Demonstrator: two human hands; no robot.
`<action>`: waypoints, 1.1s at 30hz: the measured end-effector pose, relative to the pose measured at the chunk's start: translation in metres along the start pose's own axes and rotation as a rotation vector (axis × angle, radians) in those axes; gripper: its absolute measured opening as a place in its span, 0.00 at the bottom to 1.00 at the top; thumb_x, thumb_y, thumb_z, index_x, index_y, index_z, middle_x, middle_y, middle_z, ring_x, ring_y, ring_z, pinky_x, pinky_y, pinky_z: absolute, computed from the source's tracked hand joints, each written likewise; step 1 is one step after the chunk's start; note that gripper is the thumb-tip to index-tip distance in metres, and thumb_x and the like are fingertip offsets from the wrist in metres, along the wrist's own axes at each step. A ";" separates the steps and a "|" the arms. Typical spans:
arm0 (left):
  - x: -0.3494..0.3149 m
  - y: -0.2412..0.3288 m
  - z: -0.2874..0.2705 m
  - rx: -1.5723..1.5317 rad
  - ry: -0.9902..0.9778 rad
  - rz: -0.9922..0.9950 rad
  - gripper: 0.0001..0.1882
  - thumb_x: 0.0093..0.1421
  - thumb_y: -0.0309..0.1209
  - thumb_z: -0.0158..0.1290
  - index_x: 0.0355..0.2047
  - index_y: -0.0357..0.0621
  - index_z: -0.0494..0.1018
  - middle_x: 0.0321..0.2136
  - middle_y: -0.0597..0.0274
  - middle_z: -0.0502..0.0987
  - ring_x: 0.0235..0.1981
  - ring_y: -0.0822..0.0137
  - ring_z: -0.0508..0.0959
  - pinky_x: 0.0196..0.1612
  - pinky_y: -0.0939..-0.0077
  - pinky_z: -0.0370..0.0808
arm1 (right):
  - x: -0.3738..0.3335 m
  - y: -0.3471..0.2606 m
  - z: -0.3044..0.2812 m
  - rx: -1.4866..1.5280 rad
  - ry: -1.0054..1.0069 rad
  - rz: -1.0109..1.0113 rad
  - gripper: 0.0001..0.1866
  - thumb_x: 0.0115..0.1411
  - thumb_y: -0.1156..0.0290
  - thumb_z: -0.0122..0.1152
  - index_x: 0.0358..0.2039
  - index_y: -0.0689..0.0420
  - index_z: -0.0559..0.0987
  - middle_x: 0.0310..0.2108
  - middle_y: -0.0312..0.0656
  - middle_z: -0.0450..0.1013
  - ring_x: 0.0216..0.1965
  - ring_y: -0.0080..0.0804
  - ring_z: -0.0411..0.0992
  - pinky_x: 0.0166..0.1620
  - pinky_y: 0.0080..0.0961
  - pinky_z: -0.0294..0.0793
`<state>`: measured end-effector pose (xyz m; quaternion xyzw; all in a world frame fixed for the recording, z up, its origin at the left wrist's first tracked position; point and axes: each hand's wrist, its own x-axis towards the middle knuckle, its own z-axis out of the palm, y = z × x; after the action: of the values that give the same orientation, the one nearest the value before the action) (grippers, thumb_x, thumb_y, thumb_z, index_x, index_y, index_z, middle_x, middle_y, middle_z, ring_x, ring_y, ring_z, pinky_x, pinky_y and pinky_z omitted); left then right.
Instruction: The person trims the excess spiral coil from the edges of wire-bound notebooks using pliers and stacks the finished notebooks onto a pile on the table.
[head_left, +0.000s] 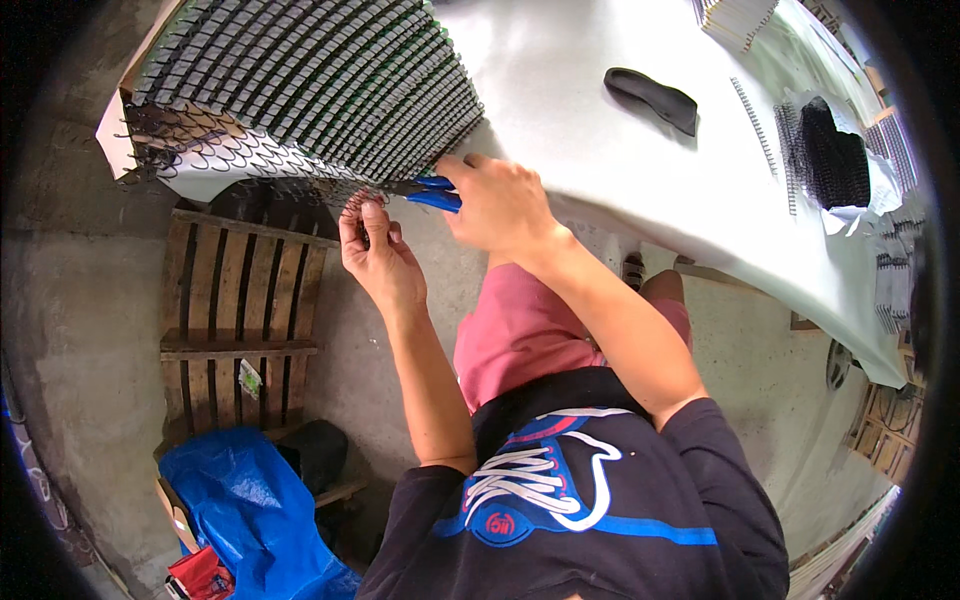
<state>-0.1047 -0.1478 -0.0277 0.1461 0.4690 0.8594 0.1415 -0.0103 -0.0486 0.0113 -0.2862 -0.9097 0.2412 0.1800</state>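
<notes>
At the upper left lies a wide sheet of linked dark wire loops (330, 90), its near edge hanging loose in open mesh past the table's edge. My right hand (503, 205) is closed around pliers with blue handles (436, 195). Their dark jaws reach left to the sheet's lower corner, though the tips are hard to make out. Just below that corner, my left hand (383, 255) pinches the end of the wire loops between thumb and fingers.
A white-covered table (560, 90) carries a black curved strap-like piece (652, 100). Farther right are strips of black wire loops (790, 150) and a dark bundle (835, 155) on white paper. Left below stand a wooden pallet (240, 345) and a blue plastic sheet (250, 510).
</notes>
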 end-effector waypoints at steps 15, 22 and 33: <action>0.008 0.013 -0.004 -0.217 -0.066 -0.064 0.12 0.61 0.33 0.52 0.41 0.39 0.71 0.38 0.61 0.74 0.32 0.75 0.71 0.31 0.86 0.68 | -0.002 0.002 0.004 -0.074 0.359 -0.161 0.19 0.43 0.64 0.65 0.38 0.51 0.76 0.36 0.41 0.70 0.43 0.37 0.69 0.49 0.40 0.60; 0.013 0.016 -0.003 -0.014 -0.046 0.038 0.04 0.58 0.26 0.55 0.31 0.41 0.70 0.28 0.68 0.73 0.26 0.80 0.67 0.29 0.87 0.64 | -0.002 0.001 0.002 -0.072 0.337 -0.149 0.21 0.45 0.56 0.66 0.40 0.49 0.76 0.35 0.38 0.71 0.41 0.37 0.69 0.48 0.37 0.62; 0.012 0.014 0.000 0.083 -0.014 0.087 0.07 0.58 0.27 0.55 0.36 0.40 0.70 0.31 0.68 0.73 0.27 0.80 0.67 0.30 0.86 0.64 | 0.002 0.003 0.003 -0.085 0.191 -0.136 0.15 0.45 0.67 0.63 0.35 0.53 0.76 0.27 0.45 0.72 0.31 0.41 0.75 0.35 0.36 0.72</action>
<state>-0.1172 -0.1509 -0.0142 0.1782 0.4964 0.8436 0.1012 -0.0118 -0.0457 0.0078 -0.2531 -0.9150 0.1612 0.2697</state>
